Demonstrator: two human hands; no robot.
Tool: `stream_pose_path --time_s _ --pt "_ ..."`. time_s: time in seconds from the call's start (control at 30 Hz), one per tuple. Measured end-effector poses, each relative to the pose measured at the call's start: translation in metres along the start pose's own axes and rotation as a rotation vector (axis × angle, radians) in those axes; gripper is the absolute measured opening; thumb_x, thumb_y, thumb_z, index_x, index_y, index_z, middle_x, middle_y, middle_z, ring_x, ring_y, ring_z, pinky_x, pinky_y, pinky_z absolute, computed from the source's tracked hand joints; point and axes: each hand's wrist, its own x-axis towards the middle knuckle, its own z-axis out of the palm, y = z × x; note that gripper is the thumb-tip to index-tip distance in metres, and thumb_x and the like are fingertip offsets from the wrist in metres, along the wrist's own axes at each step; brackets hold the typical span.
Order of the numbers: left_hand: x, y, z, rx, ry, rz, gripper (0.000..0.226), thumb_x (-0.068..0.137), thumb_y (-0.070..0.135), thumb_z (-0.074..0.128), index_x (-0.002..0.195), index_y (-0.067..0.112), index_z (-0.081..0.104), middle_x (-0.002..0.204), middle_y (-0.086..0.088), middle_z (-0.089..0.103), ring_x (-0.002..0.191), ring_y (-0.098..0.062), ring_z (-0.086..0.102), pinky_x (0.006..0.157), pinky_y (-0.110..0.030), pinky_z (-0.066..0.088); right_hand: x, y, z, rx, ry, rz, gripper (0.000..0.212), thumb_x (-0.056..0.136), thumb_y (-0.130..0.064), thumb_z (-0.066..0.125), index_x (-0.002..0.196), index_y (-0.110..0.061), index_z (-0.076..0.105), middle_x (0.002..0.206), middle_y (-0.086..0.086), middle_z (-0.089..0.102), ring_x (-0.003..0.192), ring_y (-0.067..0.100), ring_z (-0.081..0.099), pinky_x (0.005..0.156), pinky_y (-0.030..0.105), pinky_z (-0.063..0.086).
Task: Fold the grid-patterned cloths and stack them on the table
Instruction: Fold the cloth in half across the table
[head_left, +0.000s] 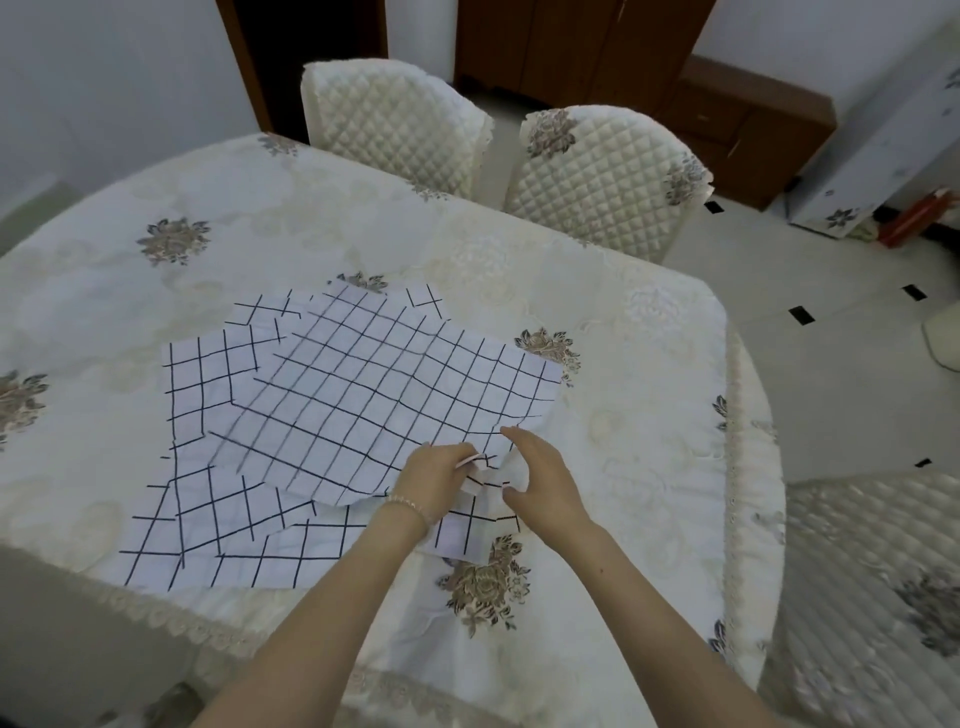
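Observation:
Several white cloths with a dark grid lie spread and overlapping on the table (311, 208). The top cloth (379, 395) lies flat and slanted across the pile. Beneath it, another grid cloth (218, 530) reaches toward the near table edge. My left hand (434, 480) pinches the top cloth's near right corner, which is bunched up. My right hand (535, 473) grips the same crumpled corner from the right, fingers curled over it. Both hands meet at that corner.
The table has a cream floral tablecloth with a lace edge. Two quilted chairs (395, 119) (602, 176) stand at the far side, and a third chair (872, 597) is at the right. A wooden cabinet (727, 119) is behind.

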Motion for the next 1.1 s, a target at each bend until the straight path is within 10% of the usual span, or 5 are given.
stream_pose_path --time_s 0.2,0.37,0.53,0.7,1.1 --pt "-0.019 0.075 -0.049 -0.16 -0.058 0.146 0.014 0.094 0.021 0.051 0.088 0.017 0.063 0.067 0.007 0.057 0.062 -0.007 0.049 0.057 -0.02 0.034 -0.02 0.009 -0.059 -0.038 0.268 -0.128 0.029 0.083 -0.006 0.068 0.112 -0.009 0.067 0.12 -0.001 0.062 0.121 0.026 0.044 0.11 0.032 0.026" --pt "-0.043 0.13 -0.083 -0.415 0.029 0.149 0.019 0.092 0.019 0.054 0.077 0.024 0.064 0.066 0.003 0.056 0.059 -0.004 0.045 0.055 -0.016 0.032 -0.054 0.01 -0.128 -0.082 0.537 -0.229 0.02 0.07 -0.015 0.083 0.086 -0.015 0.072 0.108 -0.008 0.062 0.11 0.024 0.044 0.091 0.003 0.024" --pt "-0.059 0.17 -0.105 -0.535 0.02 0.162 0.025 0.091 0.03 0.053 0.076 0.011 0.061 0.067 0.001 0.043 0.065 -0.011 0.04 0.06 -0.025 0.028 -0.098 0.001 -0.189 -0.035 0.531 -0.303 0.016 0.071 -0.018 0.083 0.074 -0.017 0.067 0.116 -0.011 0.059 0.118 0.013 0.041 0.091 0.009 0.026" --pt "-0.066 0.202 -0.1 -0.64 0.069 0.098 0.035 0.094 0.028 0.051 0.071 0.003 0.047 0.056 0.002 0.034 0.048 -0.01 0.029 0.046 -0.019 0.022 -0.133 -0.014 -0.229 0.196 0.438 -0.283 0.029 0.085 -0.023 0.07 0.066 -0.007 0.055 0.061 -0.01 0.047 0.06 0.004 0.043 0.057 0.02 0.03" --pt "-0.072 0.265 -0.066 -0.988 0.038 -0.127 0.027 0.093 0.017 0.054 0.105 -0.002 0.068 0.101 -0.017 0.069 0.091 -0.025 0.065 0.086 -0.038 0.052 -0.162 -0.028 -0.263 0.597 0.398 -0.063 0.027 0.093 -0.025 0.058 0.07 -0.012 0.056 0.068 0.0 0.051 0.066 0.012 0.049 0.057 0.023 0.038"
